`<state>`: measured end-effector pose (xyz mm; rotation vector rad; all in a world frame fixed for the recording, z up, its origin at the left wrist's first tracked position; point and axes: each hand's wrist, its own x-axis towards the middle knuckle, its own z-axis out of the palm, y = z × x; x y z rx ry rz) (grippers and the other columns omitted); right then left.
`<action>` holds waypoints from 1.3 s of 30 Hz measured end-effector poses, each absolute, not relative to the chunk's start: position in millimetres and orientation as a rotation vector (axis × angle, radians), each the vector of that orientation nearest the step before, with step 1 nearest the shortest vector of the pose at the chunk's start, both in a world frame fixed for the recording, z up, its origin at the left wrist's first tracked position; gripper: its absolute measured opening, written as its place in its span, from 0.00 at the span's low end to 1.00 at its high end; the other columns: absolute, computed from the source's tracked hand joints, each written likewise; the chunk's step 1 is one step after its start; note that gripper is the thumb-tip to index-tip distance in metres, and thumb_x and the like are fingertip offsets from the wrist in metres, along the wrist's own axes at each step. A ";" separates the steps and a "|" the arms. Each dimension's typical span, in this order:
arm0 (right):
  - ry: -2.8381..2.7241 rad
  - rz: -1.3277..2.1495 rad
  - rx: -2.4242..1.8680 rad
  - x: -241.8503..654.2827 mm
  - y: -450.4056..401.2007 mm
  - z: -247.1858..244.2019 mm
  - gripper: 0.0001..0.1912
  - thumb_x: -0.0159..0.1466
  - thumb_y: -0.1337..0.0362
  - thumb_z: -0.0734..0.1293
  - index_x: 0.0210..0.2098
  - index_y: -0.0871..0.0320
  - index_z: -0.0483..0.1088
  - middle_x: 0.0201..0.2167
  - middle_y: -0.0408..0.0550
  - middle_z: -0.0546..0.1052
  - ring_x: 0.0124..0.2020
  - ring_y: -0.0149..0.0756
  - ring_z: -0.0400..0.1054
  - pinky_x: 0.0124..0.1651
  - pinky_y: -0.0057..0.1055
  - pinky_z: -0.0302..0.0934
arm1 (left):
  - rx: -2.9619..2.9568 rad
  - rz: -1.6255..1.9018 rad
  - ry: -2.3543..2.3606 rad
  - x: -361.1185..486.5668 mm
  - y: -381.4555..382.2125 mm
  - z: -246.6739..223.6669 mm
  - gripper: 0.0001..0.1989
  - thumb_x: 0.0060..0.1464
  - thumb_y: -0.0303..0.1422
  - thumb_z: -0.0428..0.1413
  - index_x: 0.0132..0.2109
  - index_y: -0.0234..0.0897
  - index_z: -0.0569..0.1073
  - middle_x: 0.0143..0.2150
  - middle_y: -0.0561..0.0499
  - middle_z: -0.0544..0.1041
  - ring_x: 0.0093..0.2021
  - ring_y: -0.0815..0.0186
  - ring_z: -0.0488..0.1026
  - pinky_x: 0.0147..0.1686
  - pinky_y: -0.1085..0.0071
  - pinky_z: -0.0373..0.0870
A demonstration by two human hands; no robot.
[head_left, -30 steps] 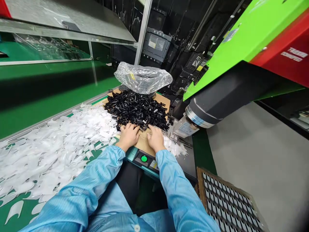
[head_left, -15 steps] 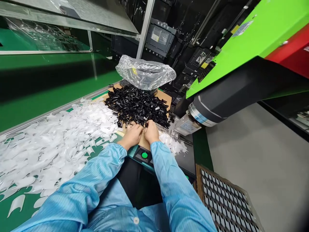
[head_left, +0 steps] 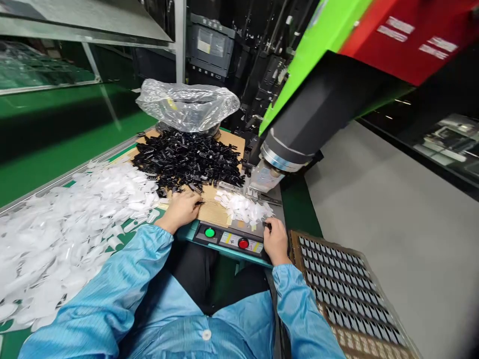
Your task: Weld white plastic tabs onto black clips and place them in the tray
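Observation:
My left hand [head_left: 184, 209] is closed around a small black part [head_left: 201, 202], at the front edge of a heap of black parts [head_left: 187, 158]. On the right, my right hand [head_left: 276, 238] pinches another small black piece [head_left: 267, 226] beside a small pile of white pieces [head_left: 245, 207]. Between my hands lies brown cardboard [head_left: 213, 212]. In front of it is a control panel with a green button [head_left: 210, 233] and a red button [head_left: 243, 243].
Many white pieces [head_left: 75, 219] cover the table's left side. A clear plastic bag [head_left: 187, 104] stands behind the black heap. The green and red machine [head_left: 299, 114] overhangs from the right. A tray with rows of parts [head_left: 348, 284] is at the lower right.
My hands have come apart; the right one has moved right, past the red button, with a black piece. The view has turned to the right.

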<state>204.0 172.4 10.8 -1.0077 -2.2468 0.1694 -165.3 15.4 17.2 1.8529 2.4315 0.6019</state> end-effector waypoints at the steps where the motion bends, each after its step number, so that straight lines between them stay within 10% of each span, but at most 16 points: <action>1: -2.247 0.169 -1.020 216.9 172.9 5.3 0.12 0.67 0.70 0.60 0.47 0.55 0.71 0.47 0.56 0.76 0.52 0.51 0.71 0.56 0.49 0.68 | 1.861 0.594 2.429 -164.2 16.1 17.6 0.12 0.66 0.36 0.55 0.51 0.44 0.81 0.48 0.42 0.82 0.55 0.46 0.77 0.56 0.49 0.67; 11: -2.156 0.183 -1.047 246.7 168.7 -21.2 0.13 0.73 0.66 0.59 0.47 0.55 0.75 0.56 0.59 0.74 0.59 0.51 0.69 0.62 0.51 0.67 | 1.889 1.003 2.241 -92.4 99.3 55.6 0.15 0.69 0.39 0.55 0.56 0.46 0.81 0.57 0.48 0.83 0.58 0.54 0.77 0.59 0.57 0.70; 39: -2.134 0.236 -1.070 167.9 232.9 19.0 0.16 0.72 0.63 0.63 0.55 0.57 0.78 0.48 0.55 0.82 0.47 0.49 0.72 0.55 0.45 0.66 | 2.238 0.503 2.200 -42.9 169.3 60.0 0.19 0.71 0.35 0.48 0.62 0.42 0.76 0.56 0.37 0.77 0.58 0.46 0.69 0.53 0.49 0.61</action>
